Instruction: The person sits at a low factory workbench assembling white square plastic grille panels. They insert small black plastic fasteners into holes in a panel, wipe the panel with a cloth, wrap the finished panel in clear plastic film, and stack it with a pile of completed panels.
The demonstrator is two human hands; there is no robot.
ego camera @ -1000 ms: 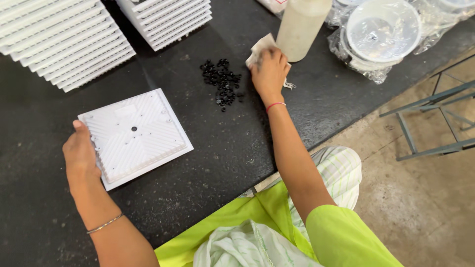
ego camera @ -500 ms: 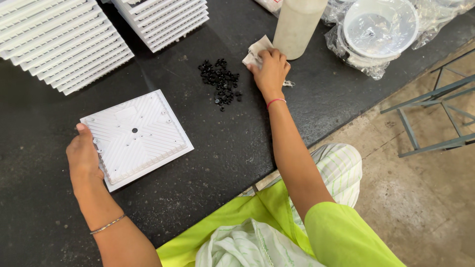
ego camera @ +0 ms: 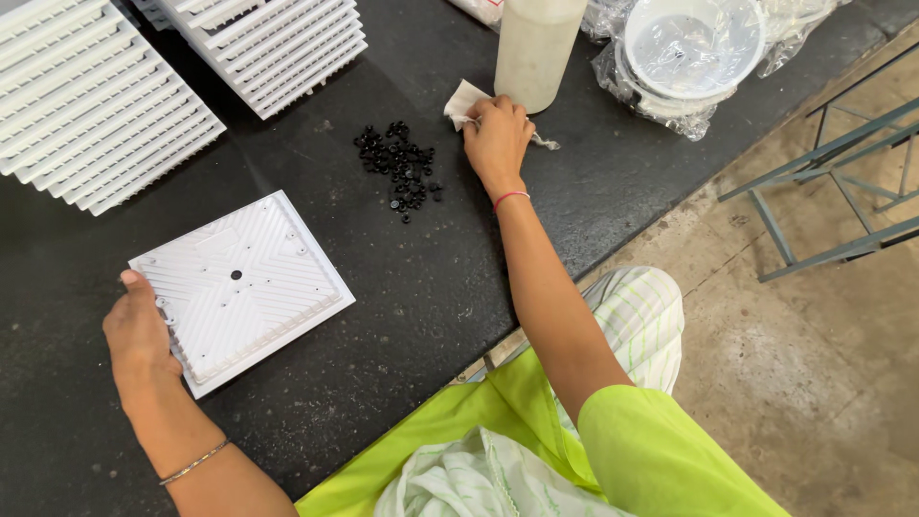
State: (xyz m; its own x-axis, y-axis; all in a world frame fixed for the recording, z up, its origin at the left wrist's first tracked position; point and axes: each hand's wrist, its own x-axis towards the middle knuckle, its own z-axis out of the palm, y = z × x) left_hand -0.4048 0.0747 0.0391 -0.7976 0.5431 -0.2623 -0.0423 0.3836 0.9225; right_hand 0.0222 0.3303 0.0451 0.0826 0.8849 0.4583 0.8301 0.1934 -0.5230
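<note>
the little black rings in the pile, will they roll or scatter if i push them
Probably yes. The black rings are small, round, loose pieces lying in a spread pile, with a few strays already at its edge, so a push would likely scatter them. They look light, and the dark tabletop seems flat and smooth, with no rim to stop any that roll.
</note>
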